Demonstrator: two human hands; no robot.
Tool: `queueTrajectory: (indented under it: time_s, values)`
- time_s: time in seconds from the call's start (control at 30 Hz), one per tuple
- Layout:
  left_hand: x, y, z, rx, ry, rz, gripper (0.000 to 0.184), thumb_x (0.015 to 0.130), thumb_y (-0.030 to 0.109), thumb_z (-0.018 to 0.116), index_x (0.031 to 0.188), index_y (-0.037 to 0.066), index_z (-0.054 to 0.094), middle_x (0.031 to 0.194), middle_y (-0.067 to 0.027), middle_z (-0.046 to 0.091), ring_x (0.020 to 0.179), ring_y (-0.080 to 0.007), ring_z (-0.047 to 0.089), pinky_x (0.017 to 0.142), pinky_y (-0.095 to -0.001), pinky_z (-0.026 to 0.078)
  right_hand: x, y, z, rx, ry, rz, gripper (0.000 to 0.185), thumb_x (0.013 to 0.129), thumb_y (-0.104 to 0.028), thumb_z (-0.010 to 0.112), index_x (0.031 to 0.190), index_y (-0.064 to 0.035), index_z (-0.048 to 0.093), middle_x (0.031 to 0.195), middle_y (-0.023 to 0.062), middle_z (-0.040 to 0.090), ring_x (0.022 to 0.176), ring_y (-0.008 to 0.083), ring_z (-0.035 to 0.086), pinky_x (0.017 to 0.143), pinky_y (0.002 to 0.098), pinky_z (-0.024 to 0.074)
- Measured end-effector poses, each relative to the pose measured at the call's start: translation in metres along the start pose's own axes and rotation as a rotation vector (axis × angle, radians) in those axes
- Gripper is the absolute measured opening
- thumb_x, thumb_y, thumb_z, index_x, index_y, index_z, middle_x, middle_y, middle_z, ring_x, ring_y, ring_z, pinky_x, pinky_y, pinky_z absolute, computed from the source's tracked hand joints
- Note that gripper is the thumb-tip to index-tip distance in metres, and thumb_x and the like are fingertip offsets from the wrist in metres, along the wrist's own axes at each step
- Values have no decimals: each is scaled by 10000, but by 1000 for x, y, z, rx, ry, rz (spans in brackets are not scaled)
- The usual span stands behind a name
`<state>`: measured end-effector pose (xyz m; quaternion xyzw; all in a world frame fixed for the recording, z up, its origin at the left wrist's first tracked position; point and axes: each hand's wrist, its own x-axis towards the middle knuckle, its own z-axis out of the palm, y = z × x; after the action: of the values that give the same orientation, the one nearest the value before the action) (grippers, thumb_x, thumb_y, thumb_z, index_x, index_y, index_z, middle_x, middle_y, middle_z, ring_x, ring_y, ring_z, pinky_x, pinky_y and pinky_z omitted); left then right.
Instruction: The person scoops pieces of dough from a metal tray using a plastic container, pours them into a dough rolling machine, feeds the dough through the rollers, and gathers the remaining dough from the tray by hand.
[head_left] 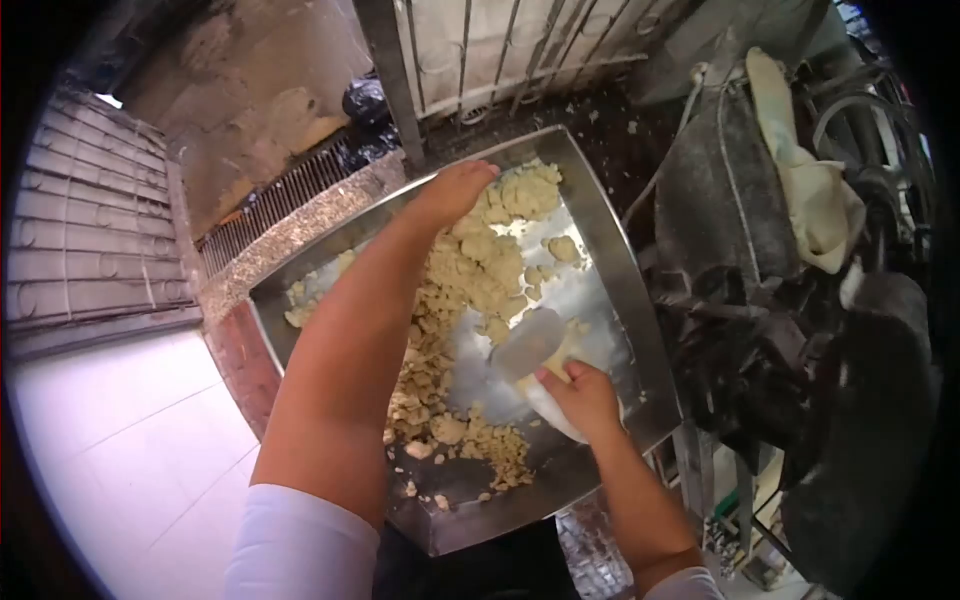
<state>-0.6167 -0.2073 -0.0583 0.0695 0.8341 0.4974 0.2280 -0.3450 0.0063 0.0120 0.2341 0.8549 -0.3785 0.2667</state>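
A wide metal tray (612, 240) holds crumbly pale yellow dough (470, 270), heaped along its far side and scattered in small lumps toward the near edge. My left hand (462, 188) reaches across to the far rim, beside the largest clump; its fingers look stretched out, with the tips partly hidden. Over the right part of the tray, my right hand (583, 397) is closed on a pale, rounded, bowl-like piece (548, 408), whose exact kind is unclear. A grey oval part (530, 342) shows just beyond my thumb.
Dark machinery (740, 400) with a cream cloth (795, 170) draped on it stands close on the right. Barred gates (100, 210) and a floor grate (280, 195) lie at the left and back. White floor tiles (120, 440) are at lower left.
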Motion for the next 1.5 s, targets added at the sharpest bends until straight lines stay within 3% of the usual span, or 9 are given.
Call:
queueTrajectory:
  time_s: [0.1, 0.17, 0.3, 0.4, 0.83, 0.97, 1.07, 1.33, 1.5]
  values:
    - [21, -15, 10, -23, -90, 19, 590, 942, 471, 444, 1301, 9, 520, 1268, -180, 570, 1141, -301, 538, 996, -389, 393, 11, -25, 4, -189, 13, 26, 489, 811, -486, 665, 699, -17, 579, 614, 154, 566, 583, 304, 586, 555, 408, 439]
    - [21, -27, 12, -71, -178, -11, 586, 944, 470, 441, 1313, 21, 513, 1279, -179, 564, 1155, -296, 534, 983, -390, 409, 32, -22, 15, -123, 189, -133, 442, 811, -439, 703, 751, -10, 615, 546, 87, 531, 510, 165, 504, 525, 358, 409]
    - [17, -26, 24, 90, -76, 45, 575, 928, 446, 465, 1326, 32, 492, 1331, -190, 517, 1221, -340, 488, 962, -413, 436, 71, -92, 33, -178, 148, -106, 514, 821, -521, 634, 758, -12, 616, 644, 166, 596, 625, 358, 595, 589, 433, 457]
    - [-1, -31, 32, 393, 162, 79, 569, 890, 400, 522, 1310, 17, 484, 1353, -212, 483, 1246, -384, 457, 1038, -411, 374, 93, -102, 70, 43, 224, -54, 520, 821, -535, 630, 744, -21, 608, 638, 163, 595, 615, 352, 590, 585, 426, 457]
    - [-109, -1, 62, 233, -94, 60, 349, 891, 329, 539, 999, 18, 654, 1002, -189, 648, 1002, -348, 591, 874, -423, 451, 82, -4, 92, 284, 243, -352, 424, 773, -424, 740, 751, -23, 603, 631, 147, 589, 575, 307, 587, 556, 385, 462]
    - [-125, 2, 15, 71, 283, -180, 436, 916, 410, 510, 1107, 41, 640, 1107, -212, 611, 1069, -373, 567, 927, -439, 433, 42, 23, 83, 279, 295, -433, 380, 747, -372, 776, 746, -30, 612, 642, 136, 599, 580, 308, 600, 556, 370, 473]
    - [-77, -53, -7, 294, 481, -251, 557, 877, 509, 539, 1208, 65, 600, 1294, -211, 519, 1195, -395, 486, 990, -428, 396, 18, 35, 50, 108, 226, -401, 262, 755, -205, 782, 880, -13, 656, 734, 120, 646, 607, 149, 576, 594, 301, 473]
    - [-60, -53, 64, 713, 156, -224, 552, 826, 553, 552, 1179, 141, 651, 1283, -207, 540, 1194, -346, 515, 1020, -449, 381, 26, -21, 17, -371, 77, -263, 470, 777, -486, 699, 705, -34, 590, 636, 156, 588, 572, 357, 573, 546, 430, 450]
    - [-99, -50, 72, 362, -80, -363, 428, 834, 470, 536, 1059, 135, 679, 1258, -130, 566, 1113, -324, 557, 959, -463, 419, 57, -74, 55, -425, 46, -389, 513, 787, -540, 644, 701, -35, 620, 661, 188, 619, 645, 375, 626, 581, 467, 486]
